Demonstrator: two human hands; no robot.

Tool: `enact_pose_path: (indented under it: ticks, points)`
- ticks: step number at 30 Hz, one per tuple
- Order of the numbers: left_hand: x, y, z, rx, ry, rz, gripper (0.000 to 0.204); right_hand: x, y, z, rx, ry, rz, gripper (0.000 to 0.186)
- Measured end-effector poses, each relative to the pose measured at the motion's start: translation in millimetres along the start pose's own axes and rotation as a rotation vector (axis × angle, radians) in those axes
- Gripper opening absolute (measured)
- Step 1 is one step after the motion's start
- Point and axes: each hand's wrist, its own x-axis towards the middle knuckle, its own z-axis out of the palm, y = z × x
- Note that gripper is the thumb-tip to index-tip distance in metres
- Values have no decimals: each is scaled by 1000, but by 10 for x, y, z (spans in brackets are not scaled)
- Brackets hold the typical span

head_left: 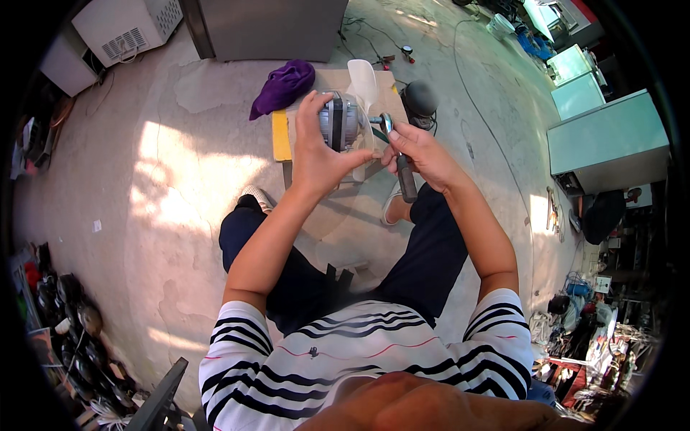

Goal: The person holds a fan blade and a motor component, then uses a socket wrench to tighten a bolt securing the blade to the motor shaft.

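Note:
A small silver electric motor [350,121] with a dark band round its middle is above a low wooden stand [395,97]. My left hand [313,151] grips it from the left, fingers over the far side and thumb stretched toward the fan. A pale plastic fan blade [363,77] is on the motor's right side, its lower part blurred. My right hand [429,158] is closed on a ratchet wrench [406,179] with a dark handle pointing toward me. The wrench head meets the end of the shaft at the fan's hub. Whether a nut is inside the socket is hidden.
A purple cloth [289,85] lies on the stand's far left corner, and a black rounded object [420,98] is just right of the stand. A grey cabinet [273,29] stands beyond. Cables [478,97] trail over the concrete floor; piled parts [75,330] lie at left.

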Motion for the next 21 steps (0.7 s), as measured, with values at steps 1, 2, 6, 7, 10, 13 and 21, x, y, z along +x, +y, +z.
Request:
enact_pose_path:
  ticks: [1,2,6,7,10,13,21]
  points:
    - [10,-2,-9,-36,-15,-59,102,-28,-1,59,-24,16,-32,44]
    - [26,-14,-22,-73,-31,-119,102,2,64,58,-94,33,-128,47]
    - [104,7,-84,-381,-61,-323,100,127,323,50,-293,138,-392,55]
    - [101,-65,-102,-443,-92,-355,99,146,340,67,-321,168,-428,56]
    - [121,-270,-137,-617,-191,-470,101,327,464,-74,-798,330,-853,65]
    - [121,-215,-196,-731,-309,-672,99,397,451,-217,-1056,386,-1123,66]
    - [90,-246,-133,-616,-204,-531,99,177,377,-62,-584,213,-645,58]
